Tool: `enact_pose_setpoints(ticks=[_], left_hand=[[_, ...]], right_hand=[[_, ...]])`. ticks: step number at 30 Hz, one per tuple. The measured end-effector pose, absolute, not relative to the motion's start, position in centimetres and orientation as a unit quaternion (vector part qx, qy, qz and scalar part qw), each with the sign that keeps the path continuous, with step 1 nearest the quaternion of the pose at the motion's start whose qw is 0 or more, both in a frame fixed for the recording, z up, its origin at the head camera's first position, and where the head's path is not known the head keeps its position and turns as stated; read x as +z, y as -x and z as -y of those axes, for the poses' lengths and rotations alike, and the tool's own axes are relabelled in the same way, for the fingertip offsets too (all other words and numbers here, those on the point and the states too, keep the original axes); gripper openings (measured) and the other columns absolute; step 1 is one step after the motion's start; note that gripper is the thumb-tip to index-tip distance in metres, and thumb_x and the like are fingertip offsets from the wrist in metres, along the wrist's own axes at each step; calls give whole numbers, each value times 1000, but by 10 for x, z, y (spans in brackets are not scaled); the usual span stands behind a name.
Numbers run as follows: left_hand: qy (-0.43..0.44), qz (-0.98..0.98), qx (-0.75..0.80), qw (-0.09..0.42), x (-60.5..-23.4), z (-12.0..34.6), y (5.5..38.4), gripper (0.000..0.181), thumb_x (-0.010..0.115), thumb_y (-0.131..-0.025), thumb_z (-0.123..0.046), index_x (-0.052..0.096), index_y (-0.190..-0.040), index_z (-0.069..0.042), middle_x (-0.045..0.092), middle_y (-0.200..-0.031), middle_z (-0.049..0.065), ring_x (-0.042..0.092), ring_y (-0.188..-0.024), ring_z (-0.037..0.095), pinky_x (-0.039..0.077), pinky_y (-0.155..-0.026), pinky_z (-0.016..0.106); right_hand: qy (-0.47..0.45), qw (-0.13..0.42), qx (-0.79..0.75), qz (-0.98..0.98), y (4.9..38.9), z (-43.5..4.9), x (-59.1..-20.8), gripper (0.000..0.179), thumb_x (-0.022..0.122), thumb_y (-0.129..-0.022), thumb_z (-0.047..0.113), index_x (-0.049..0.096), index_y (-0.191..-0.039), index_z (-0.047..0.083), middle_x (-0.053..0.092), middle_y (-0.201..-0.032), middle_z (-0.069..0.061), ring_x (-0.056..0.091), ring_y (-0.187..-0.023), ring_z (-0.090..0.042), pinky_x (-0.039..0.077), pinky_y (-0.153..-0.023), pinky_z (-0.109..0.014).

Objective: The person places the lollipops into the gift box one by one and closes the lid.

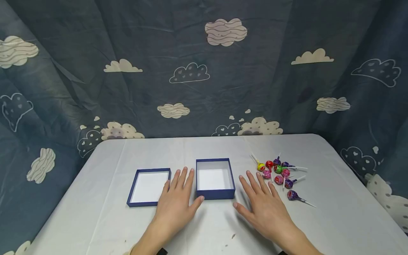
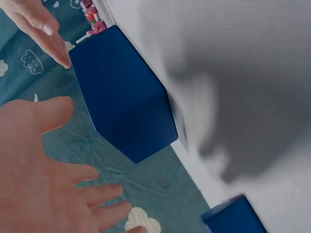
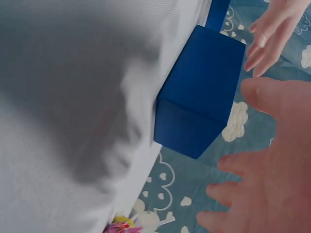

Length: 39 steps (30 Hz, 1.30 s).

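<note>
A blue box with a white inside stands uncovered in the middle of the table. Left of it lies a shallow blue-rimmed lid, its white inside facing up. My left hand hovers between lid and box, fingers spread and holding nothing. On the box's other side my right hand is held out with spread fingers, also holding nothing. In the left wrist view the box shows its blue outer sides, apart from the left hand. The right wrist view shows the box near the right thumb.
Several wrapped lollipops lie in a loose cluster at the right, beyond my right hand. One purple lollipop lies nearer to me. The white-covered table ends at a dark curtain printed with clouds.
</note>
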<state>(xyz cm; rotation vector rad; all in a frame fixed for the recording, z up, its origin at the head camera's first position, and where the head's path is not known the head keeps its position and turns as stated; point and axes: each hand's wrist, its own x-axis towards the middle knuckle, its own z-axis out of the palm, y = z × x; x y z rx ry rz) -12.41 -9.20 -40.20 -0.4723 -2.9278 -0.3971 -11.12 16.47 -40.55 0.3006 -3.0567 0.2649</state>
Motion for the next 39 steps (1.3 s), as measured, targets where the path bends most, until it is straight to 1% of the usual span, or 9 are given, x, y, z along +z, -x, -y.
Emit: enact_pose_setpoints(ticks=[4,7,12,16,19,24,29,34,39], left_hand=[[158,966,-198,60,-404,88,133,73,57,-96,-47,34,-152,-7,31,-156,17,27,-143,36,28,-110,56],[149,954,-258,33,-407,86,140,69,57,-97,-44,36,-151,-6,33,-155,17,32,-141,35,32,-109,54],[123,926,-358,2,-409,86,147,64,61,-96,-37,40,-148,-7,38,-152,15,37,-138,33,33,-109,53],[116,897,-426,-15,-411,87,153,60,65,-94,-30,44,-145,-7,43,-149,15,45,-132,35,41,-102,53],[104,872,-476,-43,-412,88,156,58,67,-93,-27,47,-144,-10,43,-149,15,50,-127,36,45,-97,54],[76,826,-552,-85,-414,89,159,55,68,-92,-19,50,-143,-10,39,-150,18,48,-129,39,43,-98,57],[67,804,-584,-89,-414,89,161,55,68,-91,-13,50,-142,-8,36,-152,18,44,-132,40,41,-100,57],[72,798,-592,-89,-414,88,162,55,68,-90,-10,49,-142,-7,33,-155,16,40,-134,42,38,-103,58],[67,795,-596,-89,-415,87,162,55,69,-89,-10,50,-140,-6,32,-155,15,40,-134,41,38,-103,58]], right_hand=[[-95,27,85,991,112,-167,-405,82,59,-88,62,37,-153,17,25,-160,-14,16,-145,-42,12,-110,-67],[-93,29,84,992,112,-169,-405,82,61,-88,60,37,-153,16,26,-159,-15,18,-145,-42,14,-110,-66],[-94,43,82,991,110,-174,-404,81,62,-88,59,39,-152,15,30,-157,-15,21,-144,-42,19,-108,-67],[-92,59,94,990,109,-178,-401,79,65,-87,56,42,-150,14,35,-155,-15,27,-141,-42,21,-105,-70],[-91,70,112,987,109,-183,-400,74,68,-87,52,46,-147,14,39,-153,-14,32,-139,-42,22,-104,-71],[-99,96,157,978,108,-192,-400,63,71,-89,41,52,-142,13,47,-147,-12,39,-134,-38,26,-105,-67],[-121,134,193,964,107,-202,-400,52,72,-89,29,57,-136,14,54,-140,-10,45,-130,-35,30,-105,-62],[-131,169,210,954,109,-212,-398,45,76,-86,19,62,-128,12,61,-128,-9,52,-119,-32,39,-98,-60],[-118,163,218,955,110,-225,-391,41,77,-83,13,63,-122,13,63,-111,-5,56,-105,-28,48,-85,-54]])
